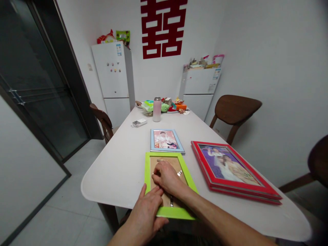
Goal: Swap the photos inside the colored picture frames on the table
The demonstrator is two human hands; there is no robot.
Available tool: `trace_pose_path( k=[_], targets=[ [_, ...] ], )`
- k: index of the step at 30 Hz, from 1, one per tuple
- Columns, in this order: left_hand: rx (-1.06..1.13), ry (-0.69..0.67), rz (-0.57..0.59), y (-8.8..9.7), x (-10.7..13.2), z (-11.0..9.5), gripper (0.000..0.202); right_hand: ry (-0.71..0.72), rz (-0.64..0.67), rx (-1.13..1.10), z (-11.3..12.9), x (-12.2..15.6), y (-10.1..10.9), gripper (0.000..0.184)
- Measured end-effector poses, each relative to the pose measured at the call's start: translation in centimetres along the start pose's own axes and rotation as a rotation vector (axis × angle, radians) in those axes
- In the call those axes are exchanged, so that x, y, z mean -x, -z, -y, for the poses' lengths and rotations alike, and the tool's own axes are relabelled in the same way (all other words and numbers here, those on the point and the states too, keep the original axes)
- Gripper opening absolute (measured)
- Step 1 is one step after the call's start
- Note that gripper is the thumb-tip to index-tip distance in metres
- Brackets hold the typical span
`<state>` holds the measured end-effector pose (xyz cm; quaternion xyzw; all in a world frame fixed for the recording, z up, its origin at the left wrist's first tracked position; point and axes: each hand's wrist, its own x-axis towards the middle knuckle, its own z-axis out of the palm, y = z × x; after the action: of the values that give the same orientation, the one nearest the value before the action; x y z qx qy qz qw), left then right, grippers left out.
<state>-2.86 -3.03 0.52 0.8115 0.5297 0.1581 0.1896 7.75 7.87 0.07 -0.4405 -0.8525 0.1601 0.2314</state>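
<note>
"Lime green: is that the picture frame (pixel 175 213) you have there?"

"Yes. It lies back side up at the near edge of the white table (pixel 115 171), straight in front of me. Its rim is flat and glossy, and inside sits a plain brown backing board (pixel 174 163) with small metal clips (pixel 179 173) on it."

"And your hands?"

"My left hand (pixel 151 205) grasps the near left corner, fingers spread over the board, thumb at the near edge. My right hand (pixel 164 174) is curled on the board, fingertips bunched towards its left side; whether they pinch anything, I cannot tell."

"What's in the way?"

"My own right forearm (pixel 202 203), mostly. It crosses the near right part of the rim and hides some of the board. Just past the far edge lies a blue frame (pixel 152 140), picture up; I can't tell if the two touch. To the right, apart from mine, are stacked red frames (pixel 205 164)."

"Farther off?"

"A small device (pixel 139 123), a pink bottle (pixel 157 110) standing upright, and a heap of packets (pixel 165 107) behind it."
</note>
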Motion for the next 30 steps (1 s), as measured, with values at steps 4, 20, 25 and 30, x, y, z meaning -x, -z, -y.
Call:
trace_pose_path(
  k=[4, 20, 25, 30],
  targets=[
    [0.020, -0.023, -0.018, 0.1, 0.2, 0.4, 0.030, 0.119, 0.095, -0.092, -0.8, 1.8, 2.6, 0.019],
    [0.053, -0.074, -0.065, -0.5, 0.2, 1.1, 0.026, 0.015, 0.100, -0.037, -1.9, 6.1, 3.6, 0.037],
    [0.110, -0.010, -0.086, -0.5, 0.2, 1.1, 0.035, -0.069, 0.081, 0.025, -2.0, 6.0, 3.9, 0.039],
    [0.408, 0.127, -0.278, -0.1, -0.7, 0.8, 0.052, -0.079, 0.034, 0.034, -1.3, 5.1, 5.4, 0.033]
  ],
)
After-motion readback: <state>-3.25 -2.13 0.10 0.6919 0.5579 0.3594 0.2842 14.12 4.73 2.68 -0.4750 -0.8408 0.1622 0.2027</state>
